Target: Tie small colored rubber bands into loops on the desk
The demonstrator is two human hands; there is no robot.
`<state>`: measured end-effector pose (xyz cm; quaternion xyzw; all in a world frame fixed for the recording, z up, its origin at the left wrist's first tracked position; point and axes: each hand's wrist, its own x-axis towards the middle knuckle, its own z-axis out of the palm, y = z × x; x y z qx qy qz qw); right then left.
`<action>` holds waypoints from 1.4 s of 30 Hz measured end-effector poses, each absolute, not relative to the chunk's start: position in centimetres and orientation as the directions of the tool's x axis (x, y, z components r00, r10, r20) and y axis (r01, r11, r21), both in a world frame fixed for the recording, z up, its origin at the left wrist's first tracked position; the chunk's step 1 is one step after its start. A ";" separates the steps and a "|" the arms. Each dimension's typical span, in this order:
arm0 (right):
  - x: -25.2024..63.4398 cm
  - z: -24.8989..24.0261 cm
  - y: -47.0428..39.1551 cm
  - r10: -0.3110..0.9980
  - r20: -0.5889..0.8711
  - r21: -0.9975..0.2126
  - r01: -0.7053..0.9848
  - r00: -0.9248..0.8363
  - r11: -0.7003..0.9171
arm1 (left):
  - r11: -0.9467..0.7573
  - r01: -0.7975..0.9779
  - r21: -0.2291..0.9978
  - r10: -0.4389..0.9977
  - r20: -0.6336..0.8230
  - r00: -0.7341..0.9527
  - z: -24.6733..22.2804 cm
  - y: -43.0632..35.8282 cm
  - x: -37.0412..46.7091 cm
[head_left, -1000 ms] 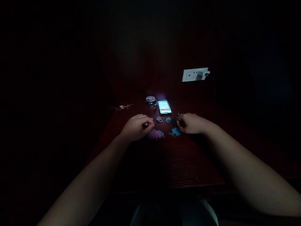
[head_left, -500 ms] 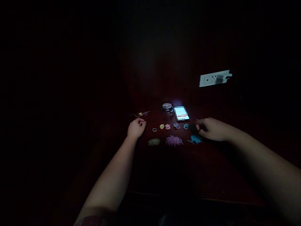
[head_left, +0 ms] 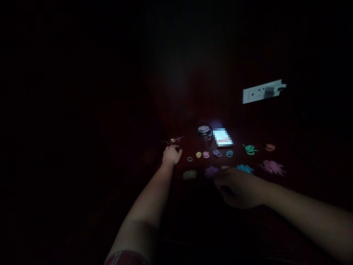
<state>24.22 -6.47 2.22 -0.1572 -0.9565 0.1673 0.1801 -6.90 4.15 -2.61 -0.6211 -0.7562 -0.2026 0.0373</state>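
Note:
My left hand (head_left: 172,155) lies on the dark table at the left, thumb apart from the fingers. Just beyond its fingertips is a small mixed heap of yellow and purple rubber bands (head_left: 176,140). My right hand (head_left: 238,187) is curled at the near side of the purple rubber band pile (head_left: 211,171), covering its right edge. Its fingertips are dim, and whatever they may hold is hidden. Left of that pile is a dull yellowish pile (head_left: 189,175); blue (head_left: 245,169) and pink (head_left: 273,168) piles show beyond my right wrist.
Small groups of bands form a row behind the piles, among them yellow (head_left: 198,155), green (head_left: 250,149) and orange (head_left: 270,147). Behind them stand a lidded clear jar (head_left: 204,133) and a lit phone (head_left: 223,137). A white socket strip (head_left: 263,92) with a plug is on the wall.
My right hand has moved left and nearer, from beside the blue pile to the purple pile, uncovering the green, orange and pink bands. My left fingers have straightened. The view has shifted slightly.

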 end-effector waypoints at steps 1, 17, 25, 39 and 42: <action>24.2 2.1 -6.4 0.353 0.299 -0.381 0.229 -0.886 0.896 | 0.142 0.957 0.251 0.925 0.309 -0.219 -2.6 4.7 -7.0; 24.9 2.2 -5.9 0.376 0.354 -0.319 0.268 -0.856 0.909 | 0.109 0.960 0.258 0.904 0.375 -0.204 -2.4 9.0 -8.1; 25.4 1.9 -4.7 0.396 0.418 -0.276 0.301 -0.817 0.913 | -0.025 0.922 0.387 0.832 0.519 -0.195 -1.3 4.8 -6.4; 25.9 1.7 -3.1 0.504 0.616 -0.325 0.387 -0.606 0.863 | -0.832 0.502 0.235 0.471 0.778 0.416 2.5 -6.0 4.8; 26.0 1.6 -3.1 0.482 0.627 -0.306 0.375 -0.613 0.875 | -0.855 0.477 0.205 0.437 0.779 0.450 3.0 -5.9 5.2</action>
